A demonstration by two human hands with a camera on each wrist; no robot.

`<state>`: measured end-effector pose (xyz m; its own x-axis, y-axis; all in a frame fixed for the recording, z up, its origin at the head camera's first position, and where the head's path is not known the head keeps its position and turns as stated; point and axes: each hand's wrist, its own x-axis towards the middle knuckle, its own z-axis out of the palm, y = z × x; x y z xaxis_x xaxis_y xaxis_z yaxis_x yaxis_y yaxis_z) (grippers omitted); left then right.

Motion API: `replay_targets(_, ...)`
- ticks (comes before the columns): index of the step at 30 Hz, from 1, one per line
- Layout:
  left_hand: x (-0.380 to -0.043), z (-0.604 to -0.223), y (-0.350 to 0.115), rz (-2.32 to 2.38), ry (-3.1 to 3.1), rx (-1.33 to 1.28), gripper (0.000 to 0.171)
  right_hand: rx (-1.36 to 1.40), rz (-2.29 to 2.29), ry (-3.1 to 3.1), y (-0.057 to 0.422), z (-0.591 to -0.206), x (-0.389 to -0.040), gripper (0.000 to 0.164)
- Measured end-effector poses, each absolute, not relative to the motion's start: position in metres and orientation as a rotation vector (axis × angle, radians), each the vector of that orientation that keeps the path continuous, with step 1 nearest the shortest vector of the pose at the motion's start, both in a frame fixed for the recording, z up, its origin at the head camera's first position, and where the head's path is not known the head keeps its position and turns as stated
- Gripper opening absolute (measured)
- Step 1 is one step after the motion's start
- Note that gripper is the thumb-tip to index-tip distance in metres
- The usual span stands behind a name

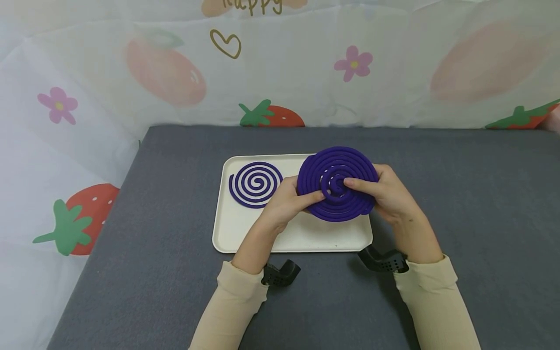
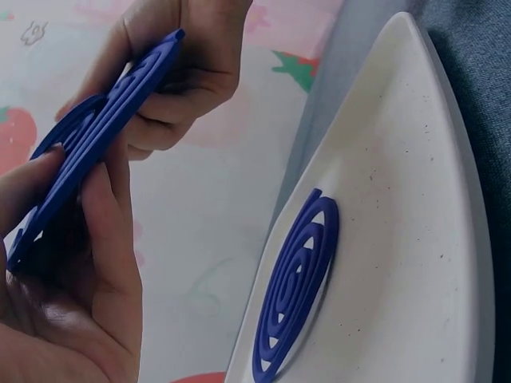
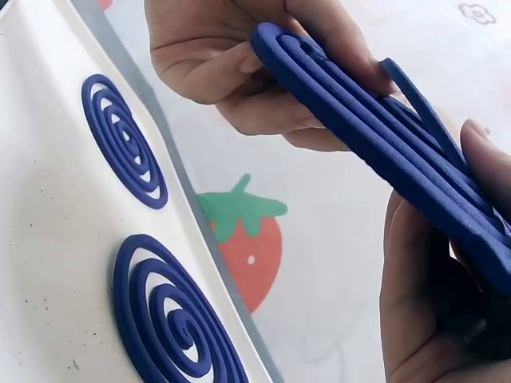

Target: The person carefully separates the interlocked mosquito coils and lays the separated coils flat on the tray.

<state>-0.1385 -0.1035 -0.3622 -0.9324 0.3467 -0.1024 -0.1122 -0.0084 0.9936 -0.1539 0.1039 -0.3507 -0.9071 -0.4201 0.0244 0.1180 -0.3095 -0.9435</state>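
Note:
My left hand (image 1: 284, 201) and right hand (image 1: 392, 198) hold a thick, tightly wound blue-purple mosquito coil (image 1: 338, 187) between them, raised over the tray's right part. Both thumbs press on its upper face near the centre, while the other fingers support it from beneath. In the wrist views an inner turn of the coil (image 3: 419, 104) stands up out of the flat disc. A single loose mosquito coil (image 1: 258, 183) lies on the tray's left side. The right wrist view shows a second loose coil (image 3: 182, 327) on the tray, hidden in the head view by what I hold.
The cream rectangular tray (image 1: 245, 236) rests on a grey cloth-covered table (image 1: 166, 233). Dark specks dot its surface in the wrist views. Behind and to the left hangs a white curtain (image 1: 284, 78) printed with strawberries and flowers. Black wrist mounts (image 1: 385, 260) sit at both cuffs.

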Motion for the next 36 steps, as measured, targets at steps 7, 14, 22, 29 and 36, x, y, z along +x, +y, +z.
replay_targets(7,-0.1367,-0.3609,-0.1011,2.003,2.036,0.234,0.031,-0.365,-2.264,1.624,0.1038,-0.3519,-0.1540,0.024)
replay_targets(14,-0.1365,-0.3620,-0.0999,2.030,2.046,0.240,0.030,-0.353,-2.258,1.634,0.1038,-0.3512,-0.1539,0.022)
replay_targets(22,-0.1368,-0.3631,-0.0987,2.026,2.055,0.228,0.030,-0.351,-2.242,1.683,0.1041,-0.3510,-0.1536,0.022)
replay_targets(29,-0.1381,-0.3603,-0.1012,2.060,1.972,0.234,0.028,-0.477,-2.214,1.672,0.1103,-0.3498,-0.1547,0.017)
replay_targets(36,-0.1371,-0.3612,-0.1030,2.065,1.901,0.270,0.029,-0.541,-2.257,1.572,0.1125,-0.3527,-0.1553,0.012)
